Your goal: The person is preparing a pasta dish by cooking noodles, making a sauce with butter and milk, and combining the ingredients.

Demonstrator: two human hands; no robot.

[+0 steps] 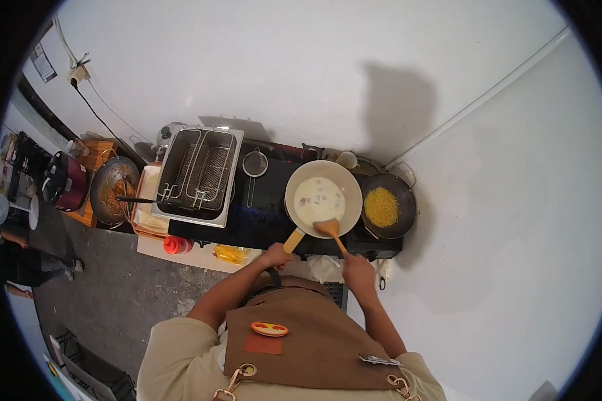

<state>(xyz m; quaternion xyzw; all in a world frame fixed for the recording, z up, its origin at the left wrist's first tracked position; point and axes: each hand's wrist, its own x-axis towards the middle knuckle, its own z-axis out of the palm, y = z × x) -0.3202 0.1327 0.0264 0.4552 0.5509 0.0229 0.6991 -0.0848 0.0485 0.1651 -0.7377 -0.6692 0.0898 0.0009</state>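
Observation:
My left hand (276, 256) is closed around the pale wooden-coloured handle of a cream saucepan (351, 188) on the stove. White creamy liquid (316, 198) with small pinkish pieces floating in it covers the pan's bottom. In my right hand (358, 273) is a brown spatula (331, 231), its blade low inside the pan at the near wall, by the edge of the liquid. Just right of the saucepan, a dark wok (405, 210) holds yellow noodles (381, 207).
Left of the black stovetop (261, 200) stands a deep fryer (233, 175) with two wire baskets. A small strainer (255, 164) lies between. Farther left are a wok with reddish food (115, 195) and a rice cooker (67, 180). A red-lidded container (177, 244) sits near the front edge. Another person (35, 260) stands far left.

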